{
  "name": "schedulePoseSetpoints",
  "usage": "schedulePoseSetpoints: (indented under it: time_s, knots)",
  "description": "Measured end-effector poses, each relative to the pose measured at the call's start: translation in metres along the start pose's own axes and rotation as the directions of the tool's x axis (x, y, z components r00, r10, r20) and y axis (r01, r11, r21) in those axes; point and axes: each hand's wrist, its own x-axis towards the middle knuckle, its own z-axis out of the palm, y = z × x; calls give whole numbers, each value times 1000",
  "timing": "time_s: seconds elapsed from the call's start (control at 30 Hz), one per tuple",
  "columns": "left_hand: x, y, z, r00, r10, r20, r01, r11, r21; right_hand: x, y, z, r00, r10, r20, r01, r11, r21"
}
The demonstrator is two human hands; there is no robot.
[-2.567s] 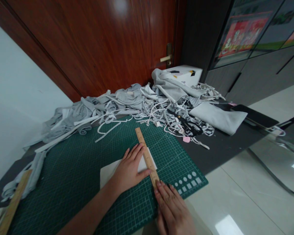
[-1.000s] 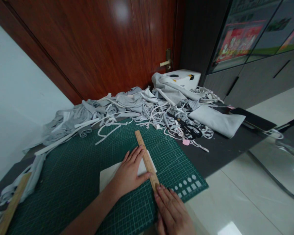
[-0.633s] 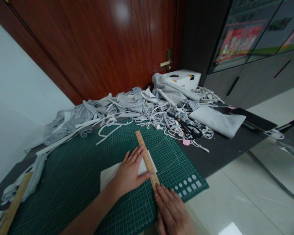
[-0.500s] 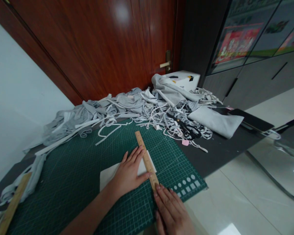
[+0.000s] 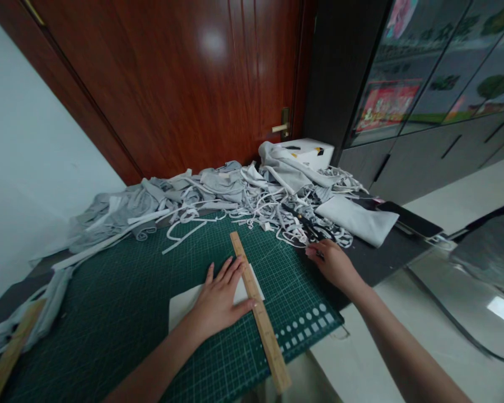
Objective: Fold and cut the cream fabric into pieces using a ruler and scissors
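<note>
My left hand [image 5: 220, 296] lies flat with fingers spread, pressing on a wooden ruler [image 5: 262, 322] and on a white piece of fabric [image 5: 185, 305] beneath it. The ruler runs diagonally across the fabric's right side, its near end reaching past the edge of the green cutting mat [image 5: 121, 302]. At the mat's right edge, my right hand [image 5: 330, 262] has its fingers closed in a pinch around a small pink piece [image 5: 310, 252], which looks like tailor's chalk and is mostly covered by the fingers. Black-handled scissors [image 5: 304, 219] lie just beyond that hand.
Grey and white fabric scraps [image 5: 218, 184] are heaped along the back of the dark table. A folded light cloth [image 5: 359, 218] lies at the right, near a black flat device [image 5: 411, 218]. Another wooden ruler [image 5: 14, 350] rests at the left. Behind stands a brown door [image 5: 172, 84].
My right hand has left the ruler's near end and moved up and right to the pink piece beside the scraps. My left hand stays on the ruler and fabric. The view has shifted slightly.
</note>
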Motion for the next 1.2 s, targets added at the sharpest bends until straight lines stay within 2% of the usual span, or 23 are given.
schedulePoseSetpoints:
  time_s: [0.1,0.3,0.47,0.6,0.67,0.73,0.8,0.87,1.0,1.2]
  knots:
    - [0,1,1,1000,-14,-5,13,1000,-4,11,0,0,996,36,85,-36,999,-4]
    - [0,2,1,1000,-17,-18,17,1000,-12,12,-5,-12,995,45,94,-44,999,-17]
    - [-1,2,0,1000,-23,-4,23,1000,-18,9,-47,-27,1000,-19,13,18,997,73]
    - [-1,2,1,1000,-19,-11,18,1000,-20,15,-80,-30,999,38,-11,-35,976,217]
    - [-2,1,3,1000,-16,-13,15,1000,-20,20,-90,-23,996,68,63,-86,933,349]
    - [-1,1,4,1000,-16,-14,16,1000,-20,24,-97,-10,977,60,206,-153,865,477]
    - [-1,1,4,1000,-21,-17,21,1000,-21,28,-104,7,946,31,324,-211,817,536]
    - [-1,1,4,1000,-22,-22,22,1000,-22,30,-110,24,925,17,380,-239,803,546]
    - [-2,2,3,1000,-17,-27,16,999,-28,33,-120,43,901,2,435,-257,808,530]
    - [-2,1,3,999,-23,-22,23,999,-35,36,-127,52,939,-6,343,-170,861,480]
